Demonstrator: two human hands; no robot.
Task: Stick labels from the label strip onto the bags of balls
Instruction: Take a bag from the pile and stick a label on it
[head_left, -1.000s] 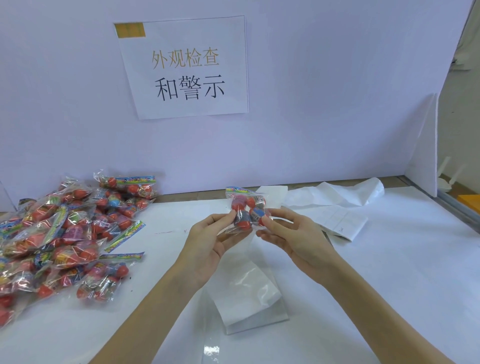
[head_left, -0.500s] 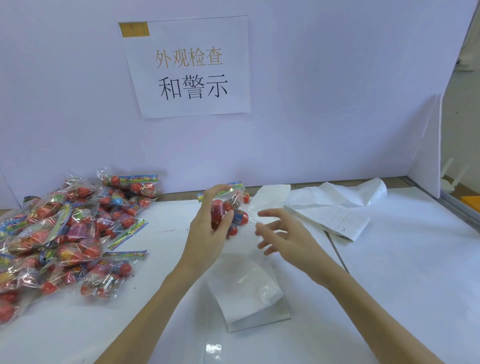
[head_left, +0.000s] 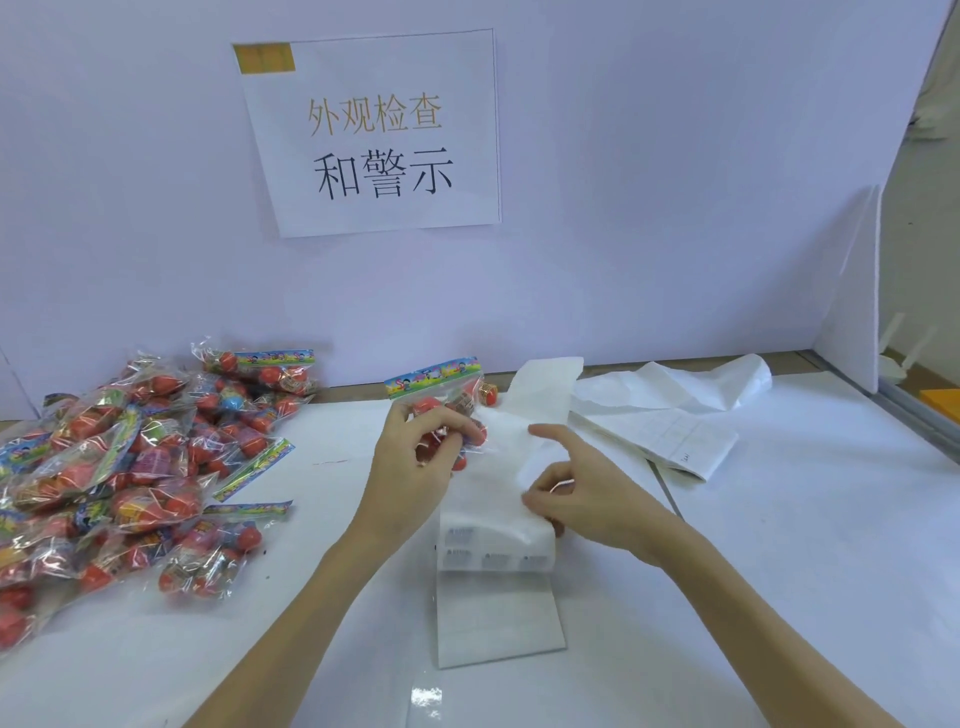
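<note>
Since the earlier frame, right hand (head_left: 582, 493) has dropped to pinch the label strip (head_left: 498, 499) on the tabletop (head_left: 779, 545), while left hand (head_left: 415, 462) grips a bag (head_left: 441, 395) aloft; hasty peeling could tear or crease a label.

Bag pile (head_left: 130, 467) crowds the left; table (head_left: 805, 545) right seems open.

The white paper sign (head_left: 374, 135) on the wall reads "外观检查" above "和警示"
</note>
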